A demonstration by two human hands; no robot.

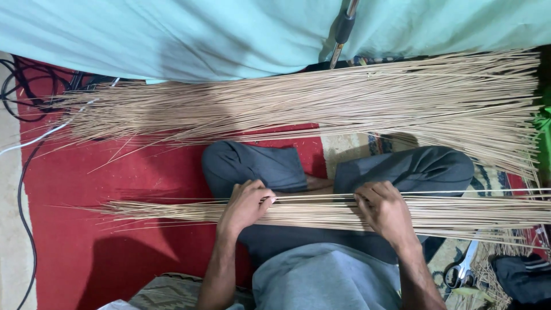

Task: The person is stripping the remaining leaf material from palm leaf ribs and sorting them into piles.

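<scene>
Now both hands rest on the bundle [321, 213] of thin sticks lying across the lap: left hand [245, 205] fingers curled over 1 stick [313, 196], right hand [384, 209] fingers clamped on the bundle

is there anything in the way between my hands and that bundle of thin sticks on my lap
Nothing visible. The left hand and the right hand both already rest on the near bundle of thin sticks lying across the lap, fingers curled over it. The bigger pile of sticks lies farther off, apart from the hands.
</scene>
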